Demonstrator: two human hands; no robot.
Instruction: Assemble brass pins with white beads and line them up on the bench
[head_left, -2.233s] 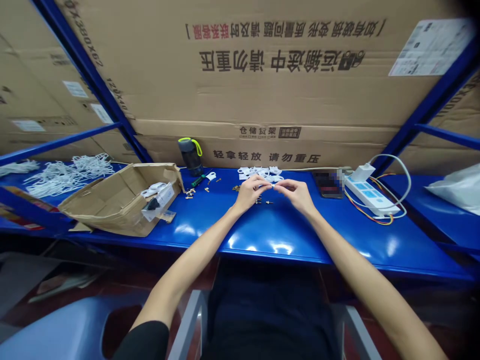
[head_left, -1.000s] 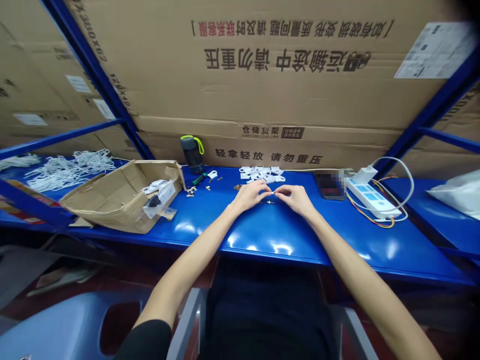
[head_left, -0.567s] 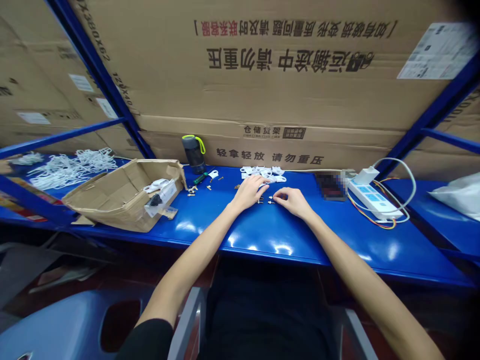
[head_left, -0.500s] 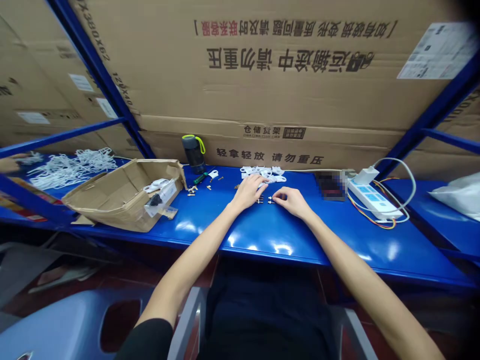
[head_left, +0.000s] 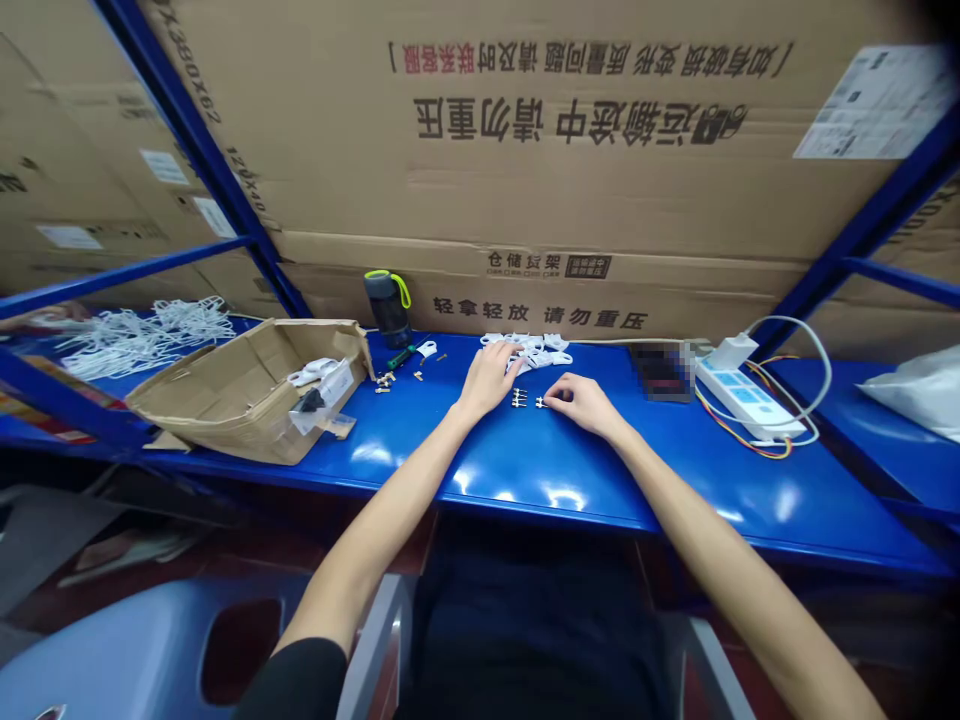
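My left hand (head_left: 489, 380) lies on the blue steel bench (head_left: 675, 480), fingers spread and holding nothing, just below a heap of white plastic parts (head_left: 529, 350). Small metal pin-like pieces (head_left: 519, 398) stand between my hands. My right hand (head_left: 581, 405) curls on the bench with its fingertips at another small metal piece (head_left: 541, 402). At this size I cannot tell whether those fingers hold it.
Left along the bench are a flattened cardboard box (head_left: 247, 395), brass pieces (head_left: 385, 380), a green-handled screwdriver (head_left: 401, 355) and a dark bottle (head_left: 388, 310). Right stand a phone (head_left: 660, 372) and a power strip (head_left: 742, 400). White cords (head_left: 150, 335) lie far left, near another person's hand (head_left: 45, 316).
My hands have come apart from pinching a small piece together. The left moved back and toward the white parts. The right dropped to the bench, and small metal pieces now stand between them.
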